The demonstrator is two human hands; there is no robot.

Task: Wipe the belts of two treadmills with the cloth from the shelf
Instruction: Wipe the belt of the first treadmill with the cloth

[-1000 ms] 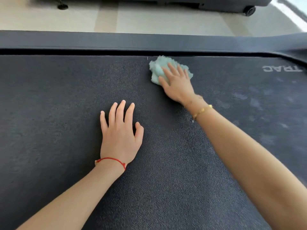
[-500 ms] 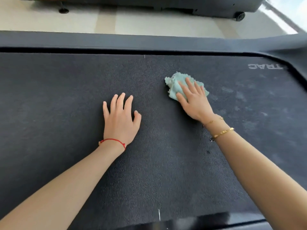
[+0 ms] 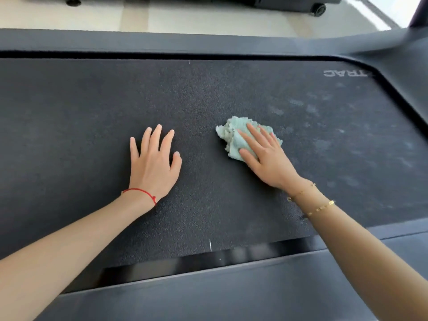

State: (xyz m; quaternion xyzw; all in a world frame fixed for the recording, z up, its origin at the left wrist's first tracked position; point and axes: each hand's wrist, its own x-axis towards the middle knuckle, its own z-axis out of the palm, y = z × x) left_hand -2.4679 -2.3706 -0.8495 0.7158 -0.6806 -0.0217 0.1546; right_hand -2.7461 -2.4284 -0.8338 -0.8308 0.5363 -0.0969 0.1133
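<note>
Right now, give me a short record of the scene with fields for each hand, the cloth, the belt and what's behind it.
left hand: left hand rests flat on the belt, fingers straight, holding nothing
right hand: right hand presses on the cloth with straight fingers
cloth: pale green cloth, bunched, lying on the belt under the right fingers
belt: dark textured treadmill belt; pale smudges on its right part
behind: second machine's base with a wheel on the light floor

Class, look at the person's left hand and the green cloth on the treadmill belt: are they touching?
Apart. The head view shows the left hand flat on the belt, with bare belt between it and the cloth under the right hand.
</note>
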